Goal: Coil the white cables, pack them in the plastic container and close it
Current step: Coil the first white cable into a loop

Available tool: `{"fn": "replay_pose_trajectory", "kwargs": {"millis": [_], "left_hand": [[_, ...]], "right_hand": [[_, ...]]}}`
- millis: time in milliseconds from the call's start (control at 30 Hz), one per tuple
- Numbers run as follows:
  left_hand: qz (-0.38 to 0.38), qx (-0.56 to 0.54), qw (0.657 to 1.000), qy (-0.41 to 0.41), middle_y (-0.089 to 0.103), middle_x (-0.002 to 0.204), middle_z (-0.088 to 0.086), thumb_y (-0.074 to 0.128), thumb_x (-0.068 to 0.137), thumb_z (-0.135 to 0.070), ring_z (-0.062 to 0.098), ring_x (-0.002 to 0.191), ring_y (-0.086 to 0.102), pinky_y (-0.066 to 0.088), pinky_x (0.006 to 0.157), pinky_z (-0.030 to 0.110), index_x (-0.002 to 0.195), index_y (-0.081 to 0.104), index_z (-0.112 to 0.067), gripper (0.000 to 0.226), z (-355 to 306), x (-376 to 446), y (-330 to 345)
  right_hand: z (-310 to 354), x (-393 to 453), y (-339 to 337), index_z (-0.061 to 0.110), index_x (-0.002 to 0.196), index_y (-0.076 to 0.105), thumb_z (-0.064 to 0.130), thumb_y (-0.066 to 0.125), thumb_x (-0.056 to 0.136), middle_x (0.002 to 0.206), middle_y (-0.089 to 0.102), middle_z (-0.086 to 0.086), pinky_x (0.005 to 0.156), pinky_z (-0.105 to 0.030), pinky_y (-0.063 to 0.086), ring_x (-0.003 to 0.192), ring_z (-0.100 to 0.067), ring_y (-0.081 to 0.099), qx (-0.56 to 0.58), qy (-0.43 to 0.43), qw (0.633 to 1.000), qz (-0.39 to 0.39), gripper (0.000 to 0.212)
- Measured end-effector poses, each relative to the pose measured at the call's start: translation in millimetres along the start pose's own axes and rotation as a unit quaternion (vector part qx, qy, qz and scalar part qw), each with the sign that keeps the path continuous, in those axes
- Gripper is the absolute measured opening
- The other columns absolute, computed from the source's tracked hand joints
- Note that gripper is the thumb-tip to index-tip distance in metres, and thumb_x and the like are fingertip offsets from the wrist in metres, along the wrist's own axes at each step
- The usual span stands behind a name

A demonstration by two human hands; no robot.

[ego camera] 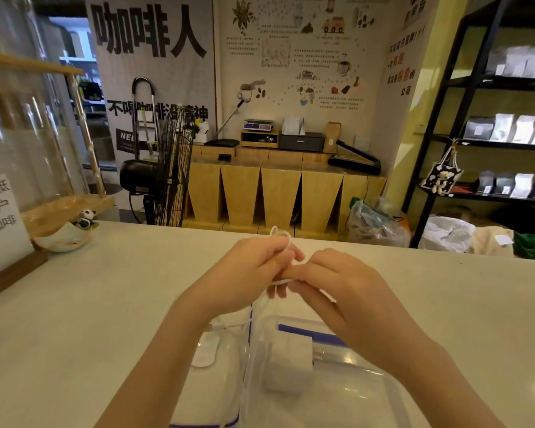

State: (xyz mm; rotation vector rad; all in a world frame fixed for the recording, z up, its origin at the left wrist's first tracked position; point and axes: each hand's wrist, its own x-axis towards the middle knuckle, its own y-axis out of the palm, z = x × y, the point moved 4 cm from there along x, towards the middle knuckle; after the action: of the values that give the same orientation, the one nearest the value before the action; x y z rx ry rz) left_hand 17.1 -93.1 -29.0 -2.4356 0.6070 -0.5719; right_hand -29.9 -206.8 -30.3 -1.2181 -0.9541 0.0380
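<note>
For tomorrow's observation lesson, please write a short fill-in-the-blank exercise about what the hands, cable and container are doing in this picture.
1. Both hands, left hand and right hand, are holding a ____ cable.
2. The plastic container on the counter is ____, not closed.
3. A white charger lies ____ the container.
4. A small ____ figurine sits at the counter's left edge.

Missing words: white; open; inside; panda

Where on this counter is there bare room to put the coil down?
Bare counter left of the left hand, and right of the right hand. Crowded below the hands: container, charger. Bowl fills the far left corner.
</note>
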Motion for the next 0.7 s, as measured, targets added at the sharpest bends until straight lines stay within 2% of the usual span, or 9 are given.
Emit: {"fn": "replay_pose_trajectory", "kwargs": {"millis": [67,200,367,467,600,633,700], "left_hand": [[0.031,-0.016,0.999,-0.028,0.055,0.055,-0.013,0.038,0.094,-0.025,-0.001,0.047,0.049,0.04,0.05,0.009,0.076,0.058,-0.023,0.027,1.2,-0.9,3.9],[0.073,-0.14,0.982,-0.099,0.046,0.037,-0.01,0.037,0.093,-0.03,0.005,0.036,0.037,0.035,0.045,0.016,0.055,0.059,-0.024,0.045,1.7,2.2,8.1],[0.124,-0.262,0.951,-0.108,0.037,0.036,-0.006,0.03,0.094,-0.031,0.007,0.034,0.028,0.027,0.038,0.017,0.063,0.062,-0.011,0.049,2.8,0.2,10.2],[0.178,-0.353,0.913,-0.104,0.035,0.035,-0.008,0.032,0.092,-0.031,0.005,0.032,0.026,0.023,0.036,0.017,0.057,0.058,-0.013,0.047,5.3,-1.0,6.6],[0.31,-0.475,0.82,-0.071,0.03,0.038,-0.007,0.041,0.089,-0.036,0.006,0.034,0.025,0.022,0.038,0.017,0.063,0.059,-0.014,0.039,0.0,-5.2,7.2],[0.328,-0.492,0.804,-0.057,0.028,0.041,-0.005,0.042,0.088,-0.037,0.007,0.036,0.024,0.022,0.039,0.017,0.065,0.059,-0.014,0.036,-1.6,-5.5,7.6],[0.313,-0.527,0.789,-0.037,0.027,0.043,-0.005,0.043,0.088,-0.035,0.008,0.037,0.023,0.022,0.039,0.016,0.066,0.058,-0.015,0.033,-4.5,-4.1,5.8]], "right_hand": [[-6.6,-0.8,-2.8,0.023,0.092,0.066,0.033,0.042,0.083,0.078,0.068,0.006,0.064,-0.012,0.042,0.07,-0.005,0.055,0.004,-0.01,1.0,-0.012,0.027],[-13.2,0.2,-3.9,0.021,0.101,0.054,0.039,0.035,0.091,0.079,0.068,0.0,0.074,-0.015,0.043,0.079,-0.006,0.05,0.059,-0.017,0.994,-0.086,0.028],[-18.3,0.8,-1.7,0.016,0.106,0.049,0.04,0.031,0.093,0.081,0.068,-0.006,0.081,-0.009,0.039,0.082,-0.007,0.051,0.068,-0.016,0.988,-0.135,0.033],[-22.5,0.7,1.7,0.016,0.104,0.051,0.042,0.03,0.092,0.082,0.069,-0.004,0.08,-0.002,0.038,0.084,-0.006,0.053,0.096,0.003,0.986,-0.139,0.035],[-27.8,1.0,7.1,0.02,0.1,0.058,0.045,0.031,0.09,0.083,0.058,0.012,0.075,-0.001,0.042,0.082,0.001,0.053,0.177,0.038,0.977,-0.116,0.037],[-29.0,1.4,8.0,0.019,0.1,0.059,0.044,0.033,0.09,0.084,0.058,0.012,0.074,-0.004,0.044,0.081,-0.002,0.055,0.191,0.044,0.974,-0.11,0.038],[-32.0,4.9,7.4,0.018,0.103,0.061,0.039,0.039,0.089,0.084,0.063,0.007,0.073,-0.009,0.046,0.082,-0.006,0.057,0.217,0.06,0.97,-0.092,0.033]]}}
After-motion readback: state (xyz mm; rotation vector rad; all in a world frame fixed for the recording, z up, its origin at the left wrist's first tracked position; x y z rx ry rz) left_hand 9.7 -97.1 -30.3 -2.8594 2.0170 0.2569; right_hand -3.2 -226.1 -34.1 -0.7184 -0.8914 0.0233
